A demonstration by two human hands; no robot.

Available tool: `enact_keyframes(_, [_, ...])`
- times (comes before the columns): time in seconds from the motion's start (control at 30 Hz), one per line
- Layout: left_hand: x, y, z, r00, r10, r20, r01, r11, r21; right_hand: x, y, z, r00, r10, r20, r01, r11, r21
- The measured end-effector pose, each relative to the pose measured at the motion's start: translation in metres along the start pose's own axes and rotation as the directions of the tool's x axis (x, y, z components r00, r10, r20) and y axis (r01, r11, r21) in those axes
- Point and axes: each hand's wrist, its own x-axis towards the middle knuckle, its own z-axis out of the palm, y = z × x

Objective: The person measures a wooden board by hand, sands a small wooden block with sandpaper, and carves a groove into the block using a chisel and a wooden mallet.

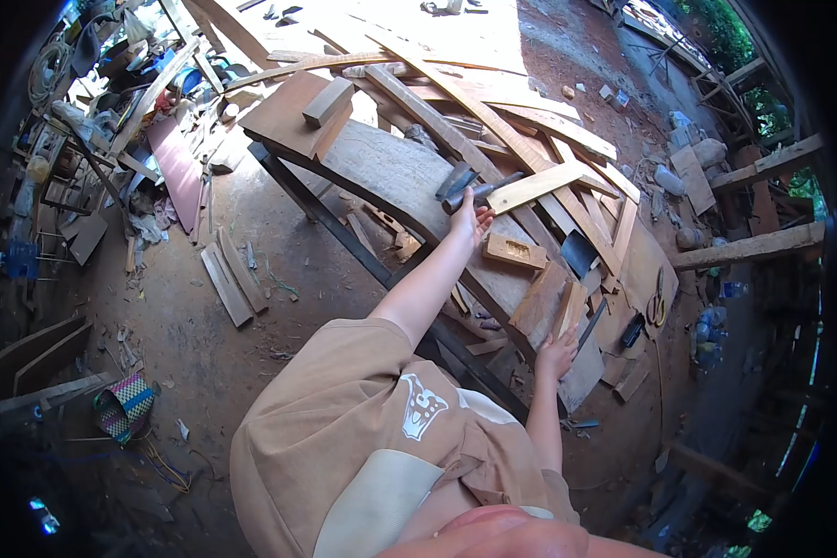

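My left hand (pixel 471 221) reaches over the plank bench (pixel 391 158), its fingers apart and slightly curled. One fingertip meets a dark tool that looks like a hammer (pixel 455 201), lying across the bench; a dark metal piece (pixel 456 179) lies beside it. Lower on the bench, my right hand (pixel 556 355) has its fingers around the near end of a wooden block (pixel 569 309). That block lies alongside a wider board (pixel 538 302). Between my hands sits a rectangular wooden block with a carved hollow (pixel 514 251). A thin dark blade-like tool (pixel 591 325) lies just past my right hand.
Long wooden strips (pixel 493 121) are heaped behind the bench. A short block (pixel 328 100) sits at the bench's far end. Scissors (pixel 657 302) and a black object (pixel 632 330) lie to the right. Loose slats (pixel 228 279) and a woven basket (pixel 126 409) are on the floor.
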Motion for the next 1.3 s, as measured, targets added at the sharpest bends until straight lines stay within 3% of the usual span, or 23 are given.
enact_keyframes(0.03, [0.001,0.003,-0.005,1.000,0.006,-0.002,-0.007,1.000,-0.006,0.000,0.001,0.001,1.000,-0.001,-0.016,0.001,1.000,0.000])
enact_keyframes(0.1, [0.008,0.008,-0.017,0.985,-0.079,0.151,0.072,0.996,0.054,0.001,0.001,0.001,1.000,0.003,-0.004,-0.003,1.000,0.005])
enact_keyframes(0.3, [0.021,0.013,-0.029,0.972,-0.192,0.134,0.177,0.977,0.115,0.000,-0.005,-0.007,1.000,0.016,0.008,-0.016,1.000,0.017])
enact_keyframes(0.47, [-0.001,0.055,-0.024,0.932,-0.309,0.190,0.219,0.896,0.386,-0.001,-0.005,-0.008,0.999,0.022,0.037,-0.023,0.999,0.028])
enact_keyframes(0.57, [-0.018,0.116,-0.009,0.893,-0.338,0.298,0.087,0.777,0.623,0.001,-0.006,-0.009,0.999,0.025,0.021,-0.025,1.000,0.010])
enact_keyframes(0.63, [-0.041,0.162,0.000,0.912,-0.159,0.378,-0.145,0.737,0.660,0.000,-0.004,-0.006,1.000,0.023,0.008,-0.024,0.999,0.025])
enact_keyframes(0.67, [-0.045,0.184,0.003,0.936,-0.002,0.352,-0.251,0.698,0.670,0.000,-0.002,-0.005,1.000,0.017,0.010,-0.017,0.999,0.027])
enact_keyframes(0.7, [-0.029,0.204,-0.002,0.919,0.211,0.332,-0.392,0.572,0.721,-0.001,-0.002,-0.004,1.000,0.005,-0.009,-0.004,0.999,0.036])
enact_keyframes(0.73, [-0.017,0.230,-0.011,0.771,0.490,0.406,-0.518,0.112,0.848,-0.001,-0.001,-0.004,1.000,-0.007,-0.029,0.008,0.999,0.044])
enact_keyframes(0.8, [-0.036,0.265,-0.016,0.502,0.751,0.428,-0.197,-0.383,0.903,-0.001,-0.003,-0.005,1.000,-0.001,-0.012,0.002,0.999,0.039])
enact_keyframes(0.87, [-0.034,0.290,-0.027,0.512,0.781,0.357,0.047,-0.441,0.896,0.001,-0.004,-0.008,1.000,0.006,0.005,-0.006,0.999,0.034])
enact_keyframes(0.9, [-0.033,0.301,-0.032,0.511,0.783,0.354,0.052,-0.439,0.897,0.001,-0.004,-0.009,1.000,0.004,0.016,-0.004,1.000,0.026])
enact_keyframes(0.97, [-0.030,0.315,-0.041,0.621,0.765,0.173,0.203,-0.370,0.906,-0.004,0.004,-0.015,0.999,0.001,0.041,-0.002,1.000,0.004])
enact_keyframes(1.13, [-0.015,0.324,-0.048,0.625,0.761,0.175,0.132,-0.324,0.937,-0.004,0.004,-0.016,0.998,-0.016,0.057,0.017,1.000,-0.018])
enact_keyframes(1.2, [-0.017,0.325,-0.043,0.652,0.751,0.107,0.230,-0.331,0.915,-0.002,0.005,-0.015,0.998,-0.011,0.065,0.012,1.000,-0.020])
enact_keyframes(1.3, [-0.003,0.339,-0.046,0.634,0.767,0.103,0.260,-0.336,0.905,0.002,-0.004,-0.013,0.997,-0.001,0.080,0.001,1.000,0.004])
